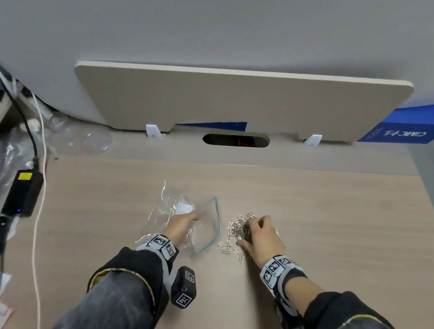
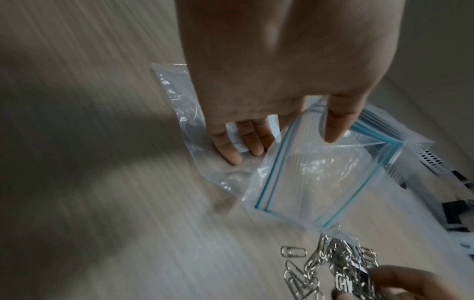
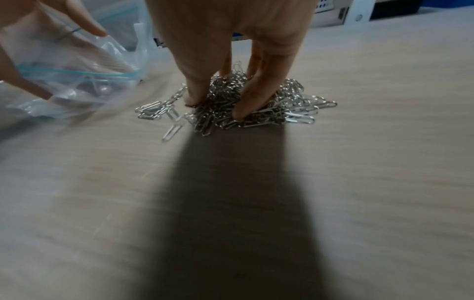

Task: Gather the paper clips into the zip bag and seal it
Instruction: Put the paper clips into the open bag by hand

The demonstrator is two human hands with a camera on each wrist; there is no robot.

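The left hand (image 1: 181, 227) holds the mouth of one clear zip bag (image 2: 311, 178) wide open: its thumb hooks the upper lip while the other fingers (image 2: 252, 140) press the lower wall flat on the wooden desk (image 1: 335, 216). The right hand (image 1: 262, 239) curls its fingers (image 3: 246, 99) down around a heap of silver paper clips (image 3: 295, 105), too many and too tangled to count, lying just beside the bag's mouth. No clips show inside the bag. A black power adapter (image 1: 22, 193) and a white cable (image 1: 35, 225) lie well apart on the left.
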